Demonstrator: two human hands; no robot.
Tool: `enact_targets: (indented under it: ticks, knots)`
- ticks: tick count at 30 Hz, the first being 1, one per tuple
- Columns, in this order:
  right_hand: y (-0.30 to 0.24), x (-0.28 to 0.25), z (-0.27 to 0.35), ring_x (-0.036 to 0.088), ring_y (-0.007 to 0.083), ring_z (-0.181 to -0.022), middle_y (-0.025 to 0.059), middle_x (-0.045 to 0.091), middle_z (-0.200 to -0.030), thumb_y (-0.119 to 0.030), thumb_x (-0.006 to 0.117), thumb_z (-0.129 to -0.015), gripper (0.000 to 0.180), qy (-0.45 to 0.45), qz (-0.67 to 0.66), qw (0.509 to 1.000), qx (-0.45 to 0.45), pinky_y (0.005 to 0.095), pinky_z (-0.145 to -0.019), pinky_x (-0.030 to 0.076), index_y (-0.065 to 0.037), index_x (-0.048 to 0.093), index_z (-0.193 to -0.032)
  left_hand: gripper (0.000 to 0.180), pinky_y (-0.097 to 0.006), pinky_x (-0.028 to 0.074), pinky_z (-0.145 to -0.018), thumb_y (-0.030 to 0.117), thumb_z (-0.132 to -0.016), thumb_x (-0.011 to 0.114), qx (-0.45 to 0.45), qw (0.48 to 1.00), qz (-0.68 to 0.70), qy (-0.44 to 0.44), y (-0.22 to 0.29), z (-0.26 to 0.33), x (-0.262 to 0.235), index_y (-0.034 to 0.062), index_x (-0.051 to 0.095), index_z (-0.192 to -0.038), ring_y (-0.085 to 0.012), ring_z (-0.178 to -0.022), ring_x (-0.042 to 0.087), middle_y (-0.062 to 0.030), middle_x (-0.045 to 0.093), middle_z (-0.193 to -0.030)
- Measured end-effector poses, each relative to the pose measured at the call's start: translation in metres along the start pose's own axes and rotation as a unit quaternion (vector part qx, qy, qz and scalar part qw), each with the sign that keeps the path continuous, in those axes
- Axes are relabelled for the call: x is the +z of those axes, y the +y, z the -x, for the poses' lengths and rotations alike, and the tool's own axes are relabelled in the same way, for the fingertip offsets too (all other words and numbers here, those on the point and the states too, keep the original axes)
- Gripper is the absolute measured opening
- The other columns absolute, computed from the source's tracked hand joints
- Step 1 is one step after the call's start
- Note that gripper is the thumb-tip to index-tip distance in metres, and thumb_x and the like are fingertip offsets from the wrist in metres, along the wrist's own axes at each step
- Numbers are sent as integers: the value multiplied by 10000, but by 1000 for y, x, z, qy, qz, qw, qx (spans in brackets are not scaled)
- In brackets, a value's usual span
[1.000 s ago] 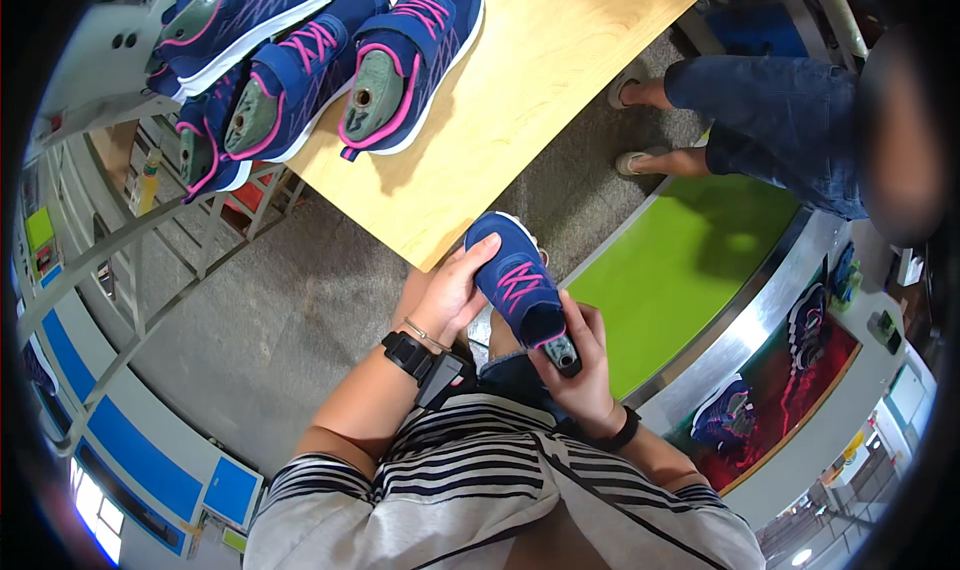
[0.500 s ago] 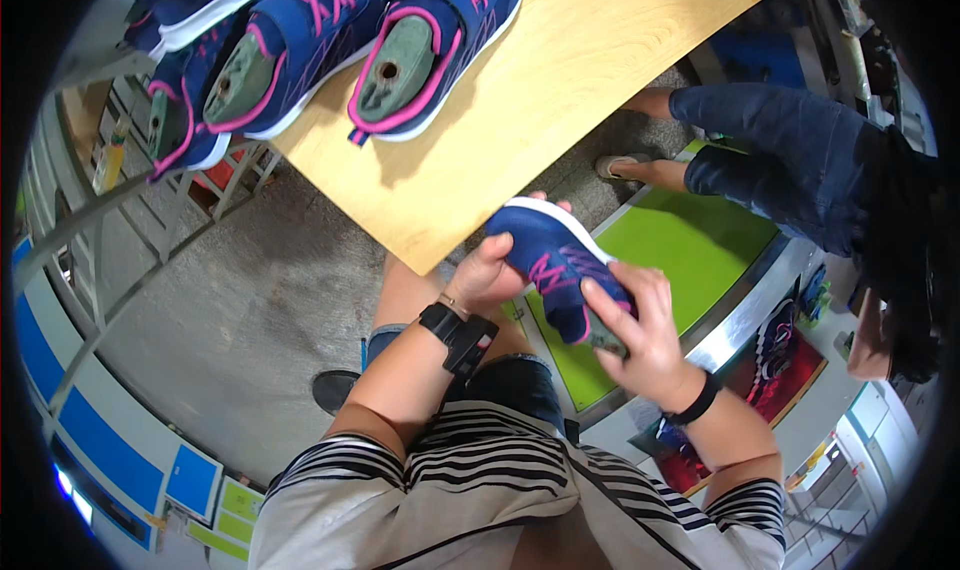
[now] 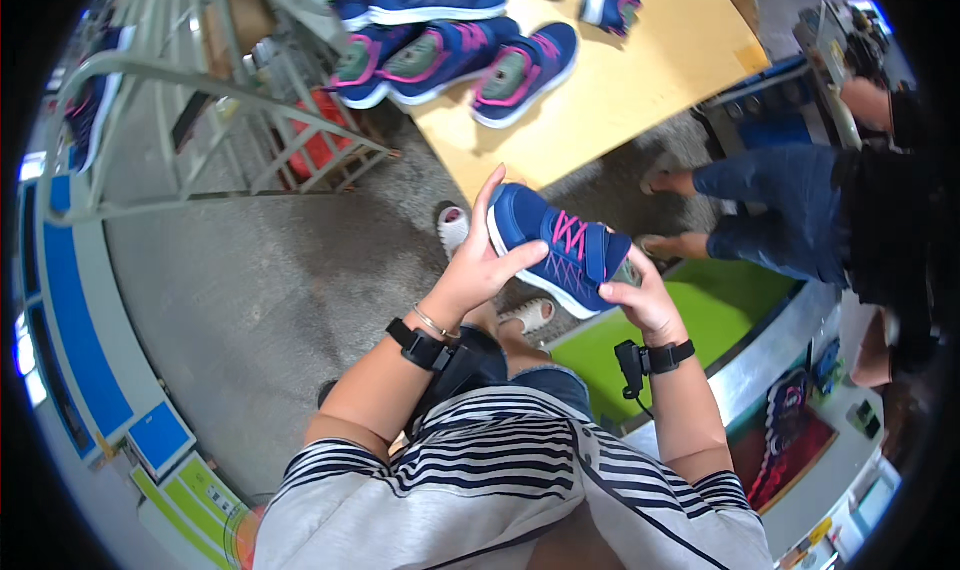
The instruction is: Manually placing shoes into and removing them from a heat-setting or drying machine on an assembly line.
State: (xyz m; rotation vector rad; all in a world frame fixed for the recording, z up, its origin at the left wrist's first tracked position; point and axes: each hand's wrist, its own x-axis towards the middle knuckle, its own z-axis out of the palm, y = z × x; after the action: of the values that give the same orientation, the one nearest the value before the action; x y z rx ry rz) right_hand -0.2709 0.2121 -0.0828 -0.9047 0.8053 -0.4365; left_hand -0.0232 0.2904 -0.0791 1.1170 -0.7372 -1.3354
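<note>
I hold a blue sneaker with pink laces (image 3: 558, 251) in both hands, just off the near corner of a wooden table (image 3: 620, 100). My left hand (image 3: 480, 265) grips its toe end, fingers up along the side. The heel end rests in my right hand (image 3: 640, 300). The shoe lies on its side with the laces facing up. Both wrists carry black bands.
Several more blue and pink sneakers (image 3: 450, 55) lie on the table's far part. A metal rack (image 3: 240, 120) stands to the left. Another person in blue jeans (image 3: 780, 210) sits at the right. A green mat (image 3: 700, 320) lies below the shoe on the grey floor.
The view has swung, so the table and rack sit farther up. The sneaker has turned in my hands, and its toe now points left with the laces facing up.
</note>
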Motion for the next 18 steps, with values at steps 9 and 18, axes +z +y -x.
enact_targets:
  ticks: [9,18]
  knots:
    - [17,62,-99,412,368,-1290,189,437,-1343,-338,924,-611,1114,161,451,869,-126,450,-1121,312,-98,330,-1523,680,-318,553,-826,380,-1012,571,-175,977,-120,15,5,-51,-124,7,314,-1518,-203,-927,651,-124,586,-1172]
    - [3,74,-101,423,328,-1306,163,449,-1342,-278,916,-630,1084,145,471,865,-101,413,-1137,313,-82,336,-1525,323,-265,568,-669,272,-995,620,-342,939,11,-43,41,-95,-157,32,633,-1209,-160,-751,683,-60,655,-865]
